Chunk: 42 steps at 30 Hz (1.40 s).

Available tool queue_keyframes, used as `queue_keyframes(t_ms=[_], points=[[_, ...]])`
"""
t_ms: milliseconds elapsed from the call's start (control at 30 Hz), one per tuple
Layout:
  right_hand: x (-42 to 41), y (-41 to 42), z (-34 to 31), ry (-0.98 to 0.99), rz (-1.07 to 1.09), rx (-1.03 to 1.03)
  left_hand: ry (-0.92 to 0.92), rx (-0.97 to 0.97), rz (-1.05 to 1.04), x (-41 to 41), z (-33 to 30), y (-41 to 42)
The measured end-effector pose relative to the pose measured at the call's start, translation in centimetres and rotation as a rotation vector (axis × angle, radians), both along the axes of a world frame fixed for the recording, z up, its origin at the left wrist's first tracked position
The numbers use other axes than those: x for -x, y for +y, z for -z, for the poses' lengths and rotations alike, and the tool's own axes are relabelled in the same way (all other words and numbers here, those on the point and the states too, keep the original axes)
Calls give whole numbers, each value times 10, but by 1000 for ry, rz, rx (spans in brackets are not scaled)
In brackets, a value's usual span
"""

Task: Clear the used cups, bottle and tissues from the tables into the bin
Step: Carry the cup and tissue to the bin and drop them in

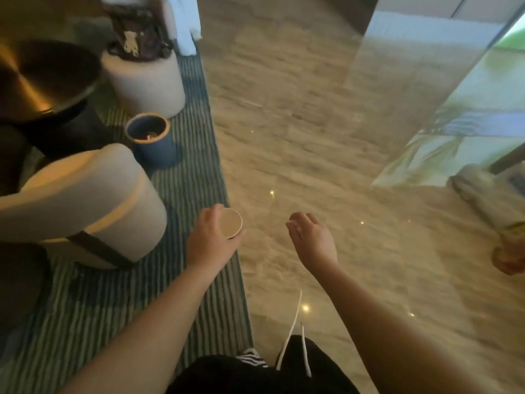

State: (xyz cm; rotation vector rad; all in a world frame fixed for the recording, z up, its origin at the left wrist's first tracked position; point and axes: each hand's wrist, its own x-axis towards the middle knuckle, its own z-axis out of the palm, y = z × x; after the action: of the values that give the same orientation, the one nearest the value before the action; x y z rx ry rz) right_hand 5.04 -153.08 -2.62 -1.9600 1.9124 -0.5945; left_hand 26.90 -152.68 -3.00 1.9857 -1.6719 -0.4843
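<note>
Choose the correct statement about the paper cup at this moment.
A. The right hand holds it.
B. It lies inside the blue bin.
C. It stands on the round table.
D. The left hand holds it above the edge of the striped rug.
D. The left hand grips the paper cup over the striped rug edge, short of the blue bin; the right hand is empty.

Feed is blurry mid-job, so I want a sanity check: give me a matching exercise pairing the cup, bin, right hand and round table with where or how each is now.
Things:
1. cup
2. bin
3. right hand
4. round table

States:
a. on the striped rug, trash inside
b. empty, fingers loosely curled
c. far left, dark top
d. gripped by the left hand

Pairs: 1-d, 2-a, 3-b, 4-c
</note>
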Motion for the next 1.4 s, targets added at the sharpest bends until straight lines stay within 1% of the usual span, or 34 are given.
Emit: queue_keyframes(t_ms=[133,233,367,433,500,600,667,767,900,1067,1133,1233,1333,1400], points=[[-12,-101,12,-26,-91,-17,63,39,-78,-6,5,-72],[-24,-185,27,-60,-170,-39,96,9,-177,-12,21,-133],[-37,-317,42,-116,-314,-52,116,-14,-298,-22,45,-242],[-42,-389,44,-153,-402,-99,112,-11,-366,-27,51,-304],[-47,-457,39,-168,-480,-138,125,2,-444,-32,50,-363],[-60,-545,30,-149,-574,-129,140,25,-544,-42,43,-438],[-74,-593,26,-128,-618,-132,137,53,-583,-51,37,-477],[-103,-655,24,-157,-672,-153,125,102,-638,-70,33,-525],[-153,-733,34,-176,-751,-91,157,103,-761,-106,47,-584],[-248,-840,55,-162,-868,-201,335,151,-993,-171,80,-664],[-292,-881,64,-115,-951,-207,376,174,-1068,-203,92,-698],[-356,-944,72,-43,-1068,-265,366,133,-1174,-249,104,-749],[-417,-1005,78,4,-1173,-276,286,37,-1244,-287,118,-796],[-452,-1036,84,40,-1225,-296,297,-17,-1313,-308,130,-822]])
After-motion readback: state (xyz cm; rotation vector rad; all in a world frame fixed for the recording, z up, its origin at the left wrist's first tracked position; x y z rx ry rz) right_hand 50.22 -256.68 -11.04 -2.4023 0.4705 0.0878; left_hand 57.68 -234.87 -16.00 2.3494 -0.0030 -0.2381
